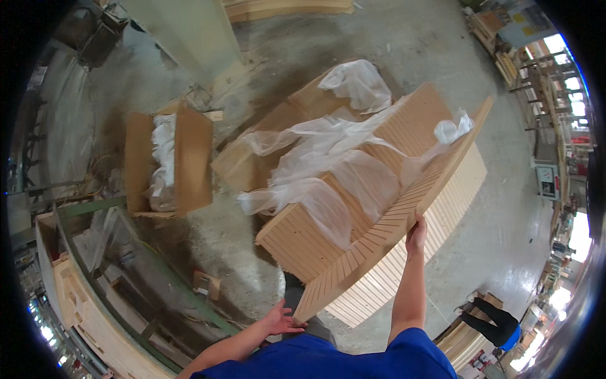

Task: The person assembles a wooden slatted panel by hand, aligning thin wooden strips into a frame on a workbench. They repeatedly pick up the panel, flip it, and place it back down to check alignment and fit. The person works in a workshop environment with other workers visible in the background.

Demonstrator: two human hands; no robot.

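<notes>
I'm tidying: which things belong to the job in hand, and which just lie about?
Apparently in use: grooved panel held by the right hand, left hand at its corner; other panels; plastic film.

Probably lying about: open cardboard box; wood by the pillar.

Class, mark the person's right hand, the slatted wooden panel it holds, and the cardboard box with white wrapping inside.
Right hand [416, 237], head view: middle of the hand.
Slatted wooden panel [392, 223], head view: grooved face, near its middle.
Cardboard box [194, 161], head view: its right-hand side.
</notes>
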